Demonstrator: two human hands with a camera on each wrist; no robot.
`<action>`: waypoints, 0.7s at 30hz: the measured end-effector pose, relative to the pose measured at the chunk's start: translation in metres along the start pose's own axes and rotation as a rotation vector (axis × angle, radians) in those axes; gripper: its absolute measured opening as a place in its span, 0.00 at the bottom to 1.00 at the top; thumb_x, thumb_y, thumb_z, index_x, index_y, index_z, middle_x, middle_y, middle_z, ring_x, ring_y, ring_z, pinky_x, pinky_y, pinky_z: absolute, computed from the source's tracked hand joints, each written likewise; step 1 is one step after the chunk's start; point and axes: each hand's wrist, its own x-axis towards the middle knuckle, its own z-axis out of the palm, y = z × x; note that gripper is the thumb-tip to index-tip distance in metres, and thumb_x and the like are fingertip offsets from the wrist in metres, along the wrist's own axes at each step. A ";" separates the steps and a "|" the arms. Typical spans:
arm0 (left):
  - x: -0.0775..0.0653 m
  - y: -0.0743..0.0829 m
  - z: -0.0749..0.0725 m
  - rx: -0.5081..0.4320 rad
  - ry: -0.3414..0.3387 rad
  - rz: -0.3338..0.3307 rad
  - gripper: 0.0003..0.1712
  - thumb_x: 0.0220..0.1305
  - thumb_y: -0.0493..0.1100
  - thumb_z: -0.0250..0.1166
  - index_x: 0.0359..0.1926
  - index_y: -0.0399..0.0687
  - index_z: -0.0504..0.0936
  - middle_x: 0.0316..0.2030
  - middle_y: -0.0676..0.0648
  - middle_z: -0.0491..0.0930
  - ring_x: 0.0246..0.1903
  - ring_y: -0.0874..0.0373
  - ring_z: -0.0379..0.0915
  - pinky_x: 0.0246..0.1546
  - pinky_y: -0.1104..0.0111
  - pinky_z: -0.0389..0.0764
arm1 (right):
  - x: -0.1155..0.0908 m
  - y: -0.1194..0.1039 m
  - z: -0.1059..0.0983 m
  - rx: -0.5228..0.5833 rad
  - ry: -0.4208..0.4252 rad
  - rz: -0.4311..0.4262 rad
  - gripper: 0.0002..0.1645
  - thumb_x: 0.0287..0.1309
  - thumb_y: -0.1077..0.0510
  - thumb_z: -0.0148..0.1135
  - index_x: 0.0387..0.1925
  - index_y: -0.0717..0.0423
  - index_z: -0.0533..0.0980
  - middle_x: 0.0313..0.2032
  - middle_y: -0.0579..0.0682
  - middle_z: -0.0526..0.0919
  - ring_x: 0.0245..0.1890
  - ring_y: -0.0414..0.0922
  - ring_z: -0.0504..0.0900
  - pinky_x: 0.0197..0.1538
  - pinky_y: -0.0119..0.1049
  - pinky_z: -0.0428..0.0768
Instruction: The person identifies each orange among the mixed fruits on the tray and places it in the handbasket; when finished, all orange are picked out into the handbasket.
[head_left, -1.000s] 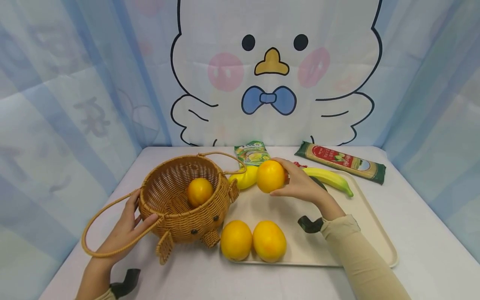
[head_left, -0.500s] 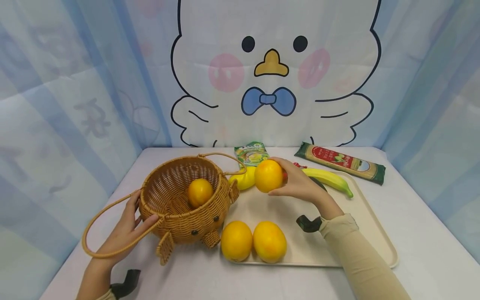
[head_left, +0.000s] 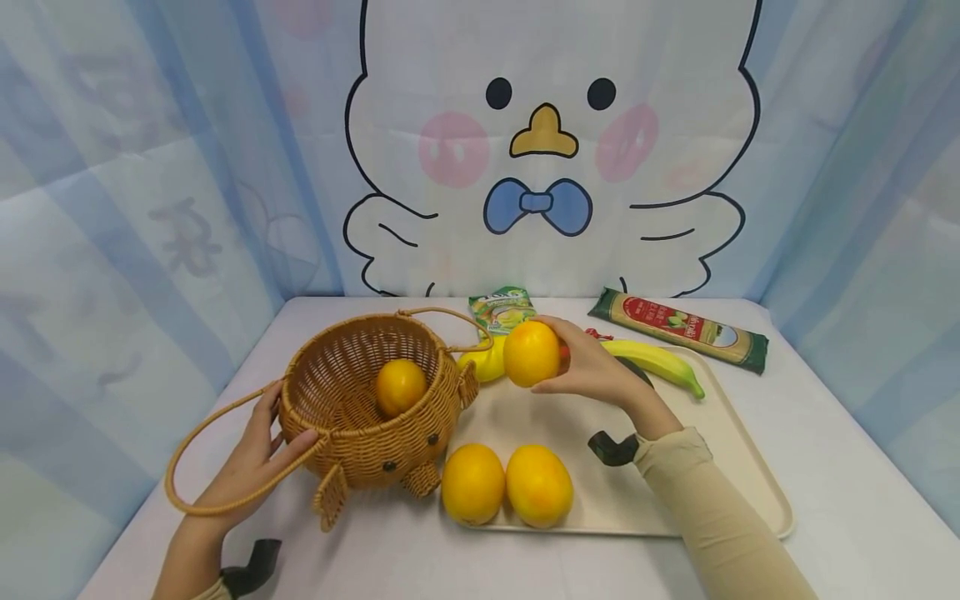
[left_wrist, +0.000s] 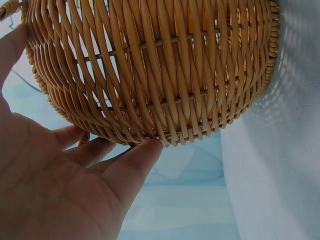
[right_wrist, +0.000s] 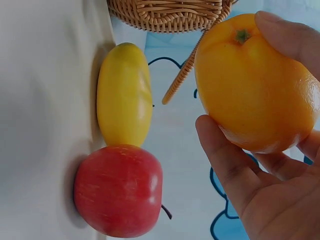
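A wicker basket with animal features stands on the left, tilted so its opening shows; an orange lies inside. My left hand rests against the basket's left side, under one handle. In the left wrist view, fairly straight fingers touch the weave. Above the tray, my right hand grips another orange between thumb and fingers, to the right of the basket. In the right wrist view, that orange's green stem spot shows.
Two orange-yellow fruits sit at the tray's near left corner. Behind the right hand are a yellow oblong fruit, a red apple and a banana. A green packet and a long green-ended package lie at the back.
My right hand has drifted slightly left toward the basket, carrying the orange. The left hand and the basket hold their places.
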 end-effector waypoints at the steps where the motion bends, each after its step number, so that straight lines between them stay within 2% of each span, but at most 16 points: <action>1: 0.000 0.000 0.000 0.001 0.000 0.001 0.50 0.68 0.51 0.55 0.73 0.53 0.27 0.73 0.34 0.30 0.71 0.31 0.32 0.60 0.31 0.55 | 0.000 0.000 0.000 0.000 -0.002 0.000 0.56 0.40 0.48 0.76 0.69 0.46 0.56 0.65 0.50 0.65 0.59 0.52 0.69 0.64 0.59 0.70; 12: 0.000 0.001 -0.001 -0.001 0.002 0.013 0.50 0.68 0.50 0.55 0.74 0.52 0.27 0.73 0.34 0.30 0.71 0.31 0.32 0.60 0.31 0.55 | 0.005 -0.006 0.002 0.014 -0.011 -0.021 0.56 0.40 0.49 0.76 0.69 0.46 0.56 0.65 0.50 0.64 0.60 0.52 0.69 0.64 0.60 0.70; 21: -0.001 0.001 -0.001 0.001 0.003 0.011 0.49 0.68 0.51 0.55 0.74 0.52 0.28 0.73 0.33 0.31 0.71 0.31 0.33 0.60 0.31 0.55 | 0.008 -0.016 0.001 0.061 -0.029 -0.007 0.55 0.39 0.49 0.77 0.68 0.39 0.57 0.65 0.47 0.65 0.58 0.49 0.70 0.60 0.52 0.76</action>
